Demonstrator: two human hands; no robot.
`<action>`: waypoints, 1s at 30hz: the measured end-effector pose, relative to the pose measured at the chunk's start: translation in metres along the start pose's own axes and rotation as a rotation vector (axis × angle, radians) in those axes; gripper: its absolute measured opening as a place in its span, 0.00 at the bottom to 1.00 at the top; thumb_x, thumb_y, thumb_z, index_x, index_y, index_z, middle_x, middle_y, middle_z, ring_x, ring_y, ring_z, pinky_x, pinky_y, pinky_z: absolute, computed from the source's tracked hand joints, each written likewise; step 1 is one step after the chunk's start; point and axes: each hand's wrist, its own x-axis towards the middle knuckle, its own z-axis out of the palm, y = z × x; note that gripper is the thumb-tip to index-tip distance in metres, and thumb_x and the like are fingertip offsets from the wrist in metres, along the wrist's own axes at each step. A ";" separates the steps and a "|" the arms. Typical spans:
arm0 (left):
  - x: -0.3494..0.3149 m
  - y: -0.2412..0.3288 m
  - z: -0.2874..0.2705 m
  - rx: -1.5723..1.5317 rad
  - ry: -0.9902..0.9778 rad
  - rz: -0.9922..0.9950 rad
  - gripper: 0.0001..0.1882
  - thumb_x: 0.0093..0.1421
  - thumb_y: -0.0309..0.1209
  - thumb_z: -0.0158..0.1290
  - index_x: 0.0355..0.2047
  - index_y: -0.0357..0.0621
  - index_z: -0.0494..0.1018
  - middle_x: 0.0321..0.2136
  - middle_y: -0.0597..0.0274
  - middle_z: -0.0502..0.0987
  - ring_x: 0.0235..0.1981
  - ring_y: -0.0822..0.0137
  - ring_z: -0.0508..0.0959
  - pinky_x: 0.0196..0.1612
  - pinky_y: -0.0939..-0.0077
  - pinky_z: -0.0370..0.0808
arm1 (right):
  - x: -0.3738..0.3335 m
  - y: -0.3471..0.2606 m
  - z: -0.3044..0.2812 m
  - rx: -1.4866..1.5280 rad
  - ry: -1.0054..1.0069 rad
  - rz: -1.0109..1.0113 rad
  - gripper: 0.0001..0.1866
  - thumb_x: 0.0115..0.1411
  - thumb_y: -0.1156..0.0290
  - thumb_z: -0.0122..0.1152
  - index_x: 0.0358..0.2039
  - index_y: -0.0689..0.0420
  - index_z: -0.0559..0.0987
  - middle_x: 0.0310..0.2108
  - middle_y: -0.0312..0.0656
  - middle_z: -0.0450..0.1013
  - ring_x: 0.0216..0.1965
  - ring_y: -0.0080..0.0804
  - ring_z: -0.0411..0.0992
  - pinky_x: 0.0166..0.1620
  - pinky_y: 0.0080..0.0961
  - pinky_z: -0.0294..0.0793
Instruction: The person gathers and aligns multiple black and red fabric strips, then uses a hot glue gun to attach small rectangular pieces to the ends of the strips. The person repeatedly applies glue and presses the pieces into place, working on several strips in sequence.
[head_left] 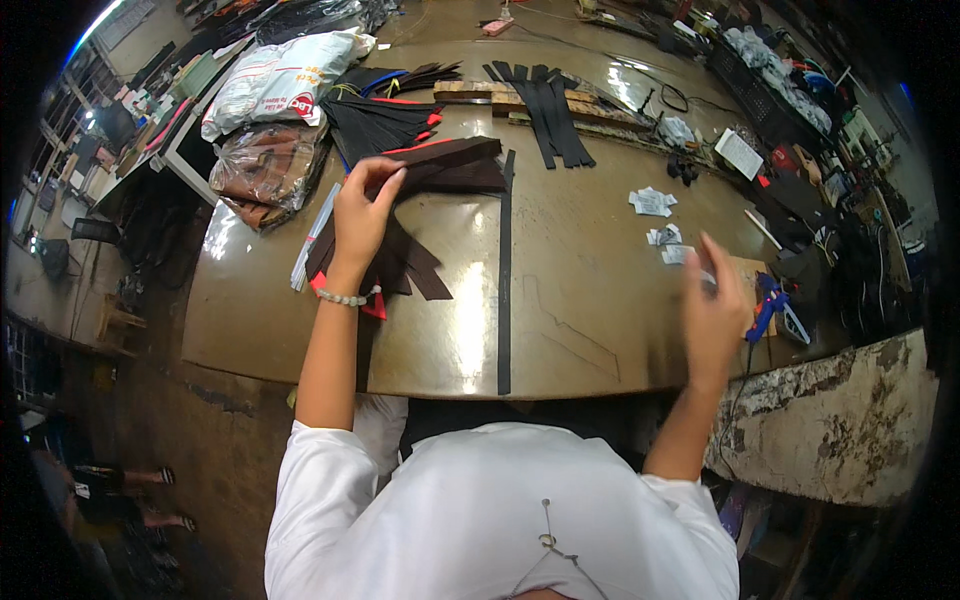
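Note:
My left hand (362, 215) is over the dark brown strips (455, 168) at the left of the table, thumb and forefinger pinched together. What lies between those fingertips is too small to make out. More brown strips with red ends (412, 262) fan out beneath that hand. A single long black strip (506, 290) lies straight down the table, reaching the front edge. Over on the right, my right hand (715, 315) is smeared by motion, close to small white labels (676, 254). Another pile of labels (652, 202) sits just beyond. A blue glue gun (768, 305) rests right of this hand.
Black strips (385, 125) with red ends and a white plastic bag (285, 85) occupy the far left. Further black strips (550, 115) lie across wooden bars (610, 118) at the back. A black crate (765, 95) stands far right. The glue gun's cord hangs over the front edge.

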 end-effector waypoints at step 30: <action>-0.115 0.020 0.059 0.118 -0.382 -0.245 0.12 0.54 0.31 0.61 0.35 0.35 0.78 0.28 0.46 0.79 0.28 0.54 0.79 0.33 0.67 0.75 | -0.074 -0.034 0.140 0.519 -0.578 0.016 0.11 0.59 0.70 0.59 0.39 0.62 0.79 0.37 0.53 0.76 0.38 0.51 0.75 0.42 0.36 0.73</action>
